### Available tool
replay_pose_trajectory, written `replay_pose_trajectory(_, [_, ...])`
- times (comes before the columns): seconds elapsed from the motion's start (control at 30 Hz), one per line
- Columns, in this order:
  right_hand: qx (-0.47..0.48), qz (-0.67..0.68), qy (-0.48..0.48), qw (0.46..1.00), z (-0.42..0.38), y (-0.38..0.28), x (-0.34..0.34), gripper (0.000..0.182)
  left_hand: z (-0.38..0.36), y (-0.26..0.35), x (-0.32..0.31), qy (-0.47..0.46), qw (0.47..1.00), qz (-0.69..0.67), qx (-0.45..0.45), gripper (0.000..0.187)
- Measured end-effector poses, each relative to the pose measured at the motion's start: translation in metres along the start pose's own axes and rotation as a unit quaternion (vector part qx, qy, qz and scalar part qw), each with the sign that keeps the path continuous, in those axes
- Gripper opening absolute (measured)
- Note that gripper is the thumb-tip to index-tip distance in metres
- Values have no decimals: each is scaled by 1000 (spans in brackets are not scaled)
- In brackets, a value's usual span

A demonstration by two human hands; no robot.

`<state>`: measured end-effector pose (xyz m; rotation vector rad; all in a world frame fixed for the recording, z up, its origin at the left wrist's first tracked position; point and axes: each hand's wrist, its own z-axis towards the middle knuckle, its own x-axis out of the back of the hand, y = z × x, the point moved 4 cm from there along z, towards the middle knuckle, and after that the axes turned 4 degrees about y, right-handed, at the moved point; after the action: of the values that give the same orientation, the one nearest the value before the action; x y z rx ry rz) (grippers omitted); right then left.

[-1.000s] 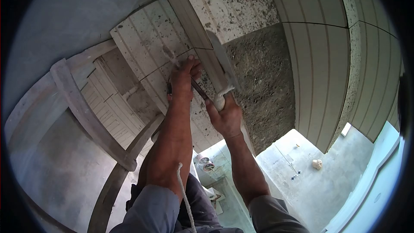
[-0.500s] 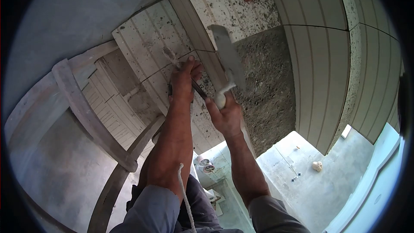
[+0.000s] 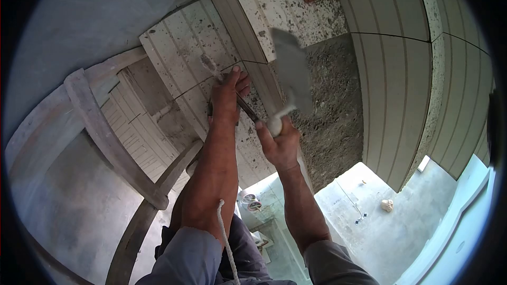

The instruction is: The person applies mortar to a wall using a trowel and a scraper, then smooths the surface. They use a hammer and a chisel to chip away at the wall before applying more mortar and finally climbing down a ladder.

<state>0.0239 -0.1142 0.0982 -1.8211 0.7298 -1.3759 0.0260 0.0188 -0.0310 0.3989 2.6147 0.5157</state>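
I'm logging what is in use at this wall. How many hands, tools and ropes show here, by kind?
Hands: 2, the left hand pressed on a tile, the right hand gripping the trowel.
Trowels: 1.
Dark tool under the left hand: 1, kind unclear.
Ropes: 1.
Total: 5.

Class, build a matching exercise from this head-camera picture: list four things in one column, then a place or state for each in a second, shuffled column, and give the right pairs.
Things
1. trowel
2. left hand
3. white rope
4. bare mortar patch

Places or states
A. lies across the left forearm
B. rough grey, between the ribbed tiles
C. gripped by the handle in the right hand
D. pressed flat against a ribbed tile

Pairs: 1-C, 2-D, 3-A, 4-B
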Motion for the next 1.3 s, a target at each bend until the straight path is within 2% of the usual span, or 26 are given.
replay_pose_trajectory(0.07, [-38,-74,-37,996,1,10,-3,31,3,-1,0,2,1000,0,2,53])
replay_pose_trajectory(0.17, [-56,-9,0,998,-5,5,4,34,-3,5,-6,-15,1000,-5,-6,54])
replay_pose_trajectory(0.27, [-44,-87,-19,995,-1,-3,1,34,-3,4,-7,-6,1000,-3,-5,54])
replay_pose_trajectory(0.4, [-87,-56,-31,994,-3,4,0,32,-1,2,-6,-4,1000,-7,-5,54])
replay_pose_trajectory(0.47, [-31,-16,-22,999,-4,-6,6,31,-1,2,-8,-11,1000,-10,3,53])
replay_pose_trajectory(0.57, [-47,-86,-44,994,0,2,2,30,-3,2,-9,-5,1000,0,11,52])
replay_pose_trajectory(0.67, [-53,-8,-32,998,-2,-1,6,29,-7,8,-12,-7,1000,-8,9,50])
replay_pose_trajectory(0.8, [-1,-22,-21,1000,-1,-1,6,30,-4,5,-13,-31,999,-20,12,48])
replay_pose_trajectory(0.87, [-71,-100,-58,991,2,9,5,31,-4,2,-11,-27,1000,14,5,44])
replay_pose_trajectory(0.9, [-68,-99,-58,991,4,7,5,31,-3,5,-14,-27,1000,13,3,44])
replay_pose_trajectory(0.97, [-13,-4,-37,999,-2,-5,8,33,-6,2,-12,-25,999,19,14,40])
replay_pose_trajectory(1.0, [-15,-5,-37,999,-1,-4,7,33,-5,-1,-10,-25,999,19,16,40])
replay_pose_trajectory(1.07, [-80,-88,-73,990,4,0,2,32,-2,-4,-7,-32,999,11,13,39])
replay_pose_trajectory(1.2, [-53,-86,-83,991,-9,7,3,30,1,-4,1,-17,1000,18,18,41])
replay_pose_trajectory(1.27, [12,4,-23,1000,-11,-1,8,29,3,-1,-2,-24,999,19,15,43])
replay_pose_trajectory(1.3, [15,3,-23,1000,-7,-1,9,29,3,0,-3,-26,999,17,13,43])
